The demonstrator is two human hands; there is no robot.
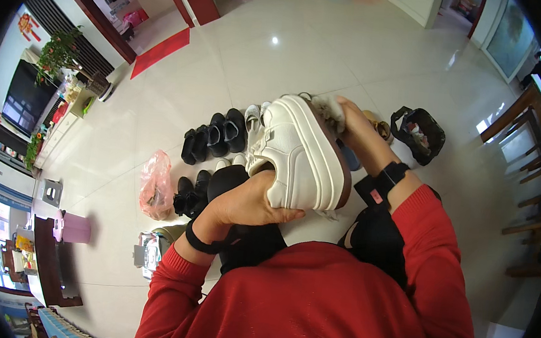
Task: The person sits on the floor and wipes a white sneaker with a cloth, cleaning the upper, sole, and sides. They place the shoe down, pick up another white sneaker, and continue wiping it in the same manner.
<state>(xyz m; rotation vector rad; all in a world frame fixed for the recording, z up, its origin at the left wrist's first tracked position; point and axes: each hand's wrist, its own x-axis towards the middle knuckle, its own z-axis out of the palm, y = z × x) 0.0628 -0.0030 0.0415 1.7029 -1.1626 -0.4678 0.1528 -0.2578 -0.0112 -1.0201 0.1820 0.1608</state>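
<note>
A white lace-up sneaker [300, 157] with a thick sole is held up before me, its brown underside turned to the right. My left hand [254, 198] grips it at the heel, with the fingers inside the opening and the thumb along the sole's edge. At the toe end, my right hand [348, 115] holds a greyish, fluffy thing [325, 111] against the brown sole; it is blurred, and I cannot tell whether it is a brush or a cloth. Beyond the sneaker, black shoes [216, 133] stand in a row on the floor, beside light-coloured shoes [253, 115].
On the tiled floor, a pink plastic bag [155, 186] lies to the left, near more black shoes [192, 194]. A black bag [421, 133] with contents stands open at the right. Farther left is a pink bin [73, 227]; wooden chairs [531, 189] line the right side.
</note>
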